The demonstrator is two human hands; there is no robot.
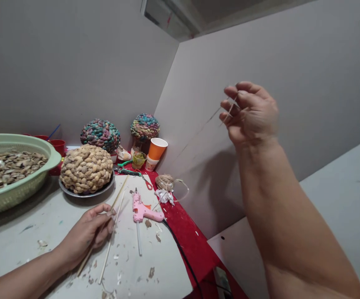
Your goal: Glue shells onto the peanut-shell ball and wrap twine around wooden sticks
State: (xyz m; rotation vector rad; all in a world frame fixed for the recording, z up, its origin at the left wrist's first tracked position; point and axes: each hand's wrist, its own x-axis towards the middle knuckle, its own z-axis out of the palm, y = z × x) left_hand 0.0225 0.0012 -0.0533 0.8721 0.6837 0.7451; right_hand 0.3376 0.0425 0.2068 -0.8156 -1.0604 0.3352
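Note:
My left hand is closed around a thin wooden stick, which slants across the table. A second, paler stick lies just right of those fingers; I cannot tell whether they touch it. Raised high in front of the wall, my right hand pinches a thin twine. The twine trails down to the left and fades from sight above a small ball of twine. A pink glue gun with a glue stick in it lies right of my left hand.
Shells fill a green basket at left. A beige woven ball sits on a metal dish. Behind are two multicoloured balls, paper cups and green-handled pliers. A black cord crosses the red cloth.

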